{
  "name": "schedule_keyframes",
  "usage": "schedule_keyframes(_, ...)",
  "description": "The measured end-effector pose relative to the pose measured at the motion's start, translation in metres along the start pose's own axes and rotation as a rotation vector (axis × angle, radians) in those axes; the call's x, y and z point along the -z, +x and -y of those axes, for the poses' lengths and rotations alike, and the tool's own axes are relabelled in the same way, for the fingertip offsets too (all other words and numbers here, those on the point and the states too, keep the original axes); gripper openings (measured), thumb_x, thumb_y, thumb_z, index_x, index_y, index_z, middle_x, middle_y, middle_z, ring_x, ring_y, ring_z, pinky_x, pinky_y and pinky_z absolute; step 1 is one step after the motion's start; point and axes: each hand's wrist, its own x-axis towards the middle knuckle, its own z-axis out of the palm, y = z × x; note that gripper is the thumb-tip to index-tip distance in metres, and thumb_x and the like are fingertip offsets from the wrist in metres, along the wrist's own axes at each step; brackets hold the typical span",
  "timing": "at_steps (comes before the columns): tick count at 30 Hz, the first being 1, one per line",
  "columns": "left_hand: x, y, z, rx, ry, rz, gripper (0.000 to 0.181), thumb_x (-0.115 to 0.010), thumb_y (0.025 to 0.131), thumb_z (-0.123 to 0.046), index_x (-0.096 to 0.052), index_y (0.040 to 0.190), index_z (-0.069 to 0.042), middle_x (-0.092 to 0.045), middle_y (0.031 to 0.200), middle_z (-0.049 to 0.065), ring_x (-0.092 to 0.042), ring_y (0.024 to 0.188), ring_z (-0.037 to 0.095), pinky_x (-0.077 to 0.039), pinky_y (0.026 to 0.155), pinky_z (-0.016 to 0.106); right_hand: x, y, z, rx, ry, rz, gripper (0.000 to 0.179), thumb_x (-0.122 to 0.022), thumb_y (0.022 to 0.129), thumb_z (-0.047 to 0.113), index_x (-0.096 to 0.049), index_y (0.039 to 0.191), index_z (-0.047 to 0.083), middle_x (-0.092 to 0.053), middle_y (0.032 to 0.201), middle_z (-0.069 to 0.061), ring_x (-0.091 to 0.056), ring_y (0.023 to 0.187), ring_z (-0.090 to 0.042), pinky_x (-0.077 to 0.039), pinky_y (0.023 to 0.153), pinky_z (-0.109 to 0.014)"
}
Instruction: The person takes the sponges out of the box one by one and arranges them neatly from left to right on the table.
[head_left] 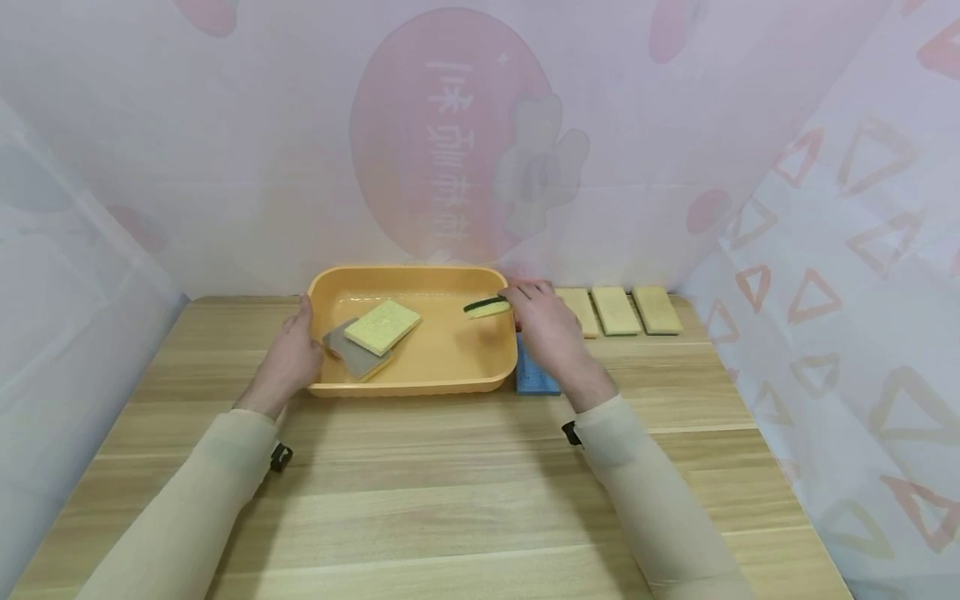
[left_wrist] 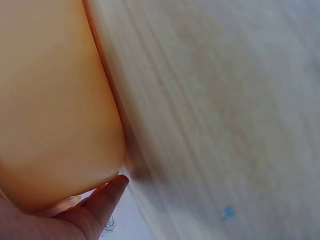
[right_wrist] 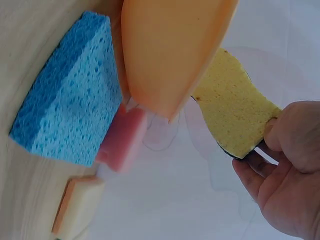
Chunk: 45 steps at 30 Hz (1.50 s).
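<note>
An orange plastic tray (head_left: 420,387) sits on the table, and my left hand (head_left: 291,354) holds its left end. In the left wrist view, fingers (left_wrist: 107,202) lie along the tray's outer wall (left_wrist: 55,100). My right hand (head_left: 547,329) pinches a yellow sponge (right_wrist: 232,102) with a dark scouring layer by one end, over the tray's right side. Inside the tray at left, a yellow sponge (head_left: 384,325) lies partly on a grey sponge (head_left: 356,350).
A blue sponge (head_left: 536,371) lies against the tray's right side. Behind it is a pink sponge (right_wrist: 125,137), mostly hidden by my hand in the head view. Several pale sponges, such as one cream sponge (head_left: 615,311), line up at the back right, near the wall sheet (head_left: 285,167).
</note>
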Motion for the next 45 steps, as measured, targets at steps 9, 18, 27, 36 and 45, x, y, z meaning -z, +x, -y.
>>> schedule_keyframes(9,0.001,0.0,0.001,-0.014,0.008,-0.01,0.1,-0.044,0.109,0.001,0.025,0.182,-0.008,-0.016,0.185,0.05,-0.025,0.171,0.071,-0.028,0.14,0.083,0.014,-0.007,-0.014,-0.036,0.037,-0.018,0.061,-0.057,0.107,-0.022,-0.073,0.158,0.009,-0.078,0.157,-0.012,-0.069,0.149,-0.039,-0.064,0.124,-0.051)
schedule_keyframes(18,0.001,-0.001,0.0,-0.02,0.006,-0.009,0.102,-0.045,0.109,0.001,0.026,0.182,-0.01,-0.016,0.185,0.049,-0.027,0.169,0.072,-0.03,0.139,0.084,0.028,-0.017,-0.026,-0.091,0.036,-0.023,0.059,-0.065,0.104,-0.019,-0.072,0.157,0.007,-0.076,0.158,-0.014,-0.067,0.149,-0.04,-0.068,0.117,-0.054)
schedule_keyframes(27,0.001,0.001,0.0,-0.021,0.004,-0.005,0.101,-0.043,0.109,0.001,0.027,0.182,-0.011,-0.017,0.185,0.048,-0.028,0.17,0.071,-0.031,0.139,0.083,0.038,-0.03,-0.042,-0.109,0.065,-0.053,0.06,-0.05,0.106,-0.024,-0.073,0.154,0.003,-0.076,0.157,-0.019,-0.066,0.15,-0.044,-0.064,0.123,-0.055)
schedule_keyframes(36,0.002,0.0,0.001,-0.027,0.02,-0.008,0.102,-0.044,0.109,0.002,0.025,0.182,-0.008,-0.019,0.183,0.051,-0.03,0.168,0.072,-0.032,0.139,0.083,0.043,-0.043,-0.056,-0.149,0.05,-0.059,0.066,-0.043,0.104,-0.026,-0.072,0.155,0.004,-0.074,0.158,-0.019,-0.065,0.151,-0.045,-0.066,0.117,-0.06)
schedule_keyframes(45,0.004,0.0,0.002,-0.034,0.025,-0.014,0.102,-0.044,0.108,0.003,0.025,0.181,-0.006,-0.021,0.182,0.052,-0.031,0.168,0.071,-0.033,0.138,0.083,0.045,-0.052,-0.063,-0.159,0.048,-0.068,0.066,-0.044,0.101,-0.027,-0.072,0.154,0.001,-0.075,0.155,-0.021,-0.067,0.145,-0.047,-0.066,0.114,-0.06)
